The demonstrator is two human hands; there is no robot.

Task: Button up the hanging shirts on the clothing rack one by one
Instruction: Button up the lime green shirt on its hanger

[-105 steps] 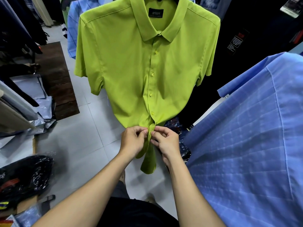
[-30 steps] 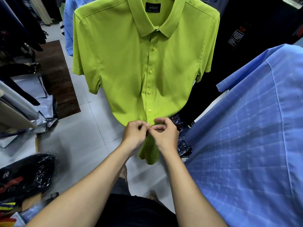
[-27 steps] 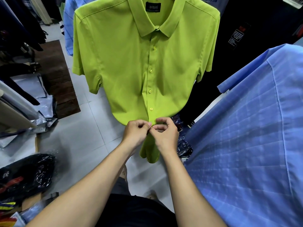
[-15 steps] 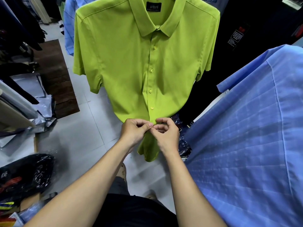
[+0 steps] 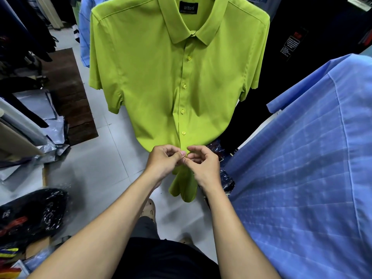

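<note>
A lime-green short-sleeved shirt with a pointed collar [image 5: 153, 77] hangs front-on in the middle of the view, its dark neck label [image 5: 188, 7] near the top edge. Four matching green buttons [image 5: 184, 86] run down its closed placket, and the collar is fastened too. Low on the shirt front, the left hand [image 5: 163, 162] and the right hand [image 5: 203, 165] meet at the placket, just below the lowest visible button. Both hands have thumb and forefinger pinched on the green fabric edges, the other fingers curled in; the fingertips [image 5: 182, 154] of the two hands touch each other (whether a button sits between them cannot be told, since the fingers cover that spot). Below the hands the shirt's tail [image 5: 184, 188] hangs loose and bunched.

A light blue checked cotton shirt [image 5: 302, 178] fills the right side, close to the camera and just beside the right forearm. Another blue shirt [image 5: 84, 33] shows behind the green one at upper left. A black plastic-wrapped bundle [image 5: 34, 214] lies on the pale tiled floor [image 5: 100, 162] at lower left.
</note>
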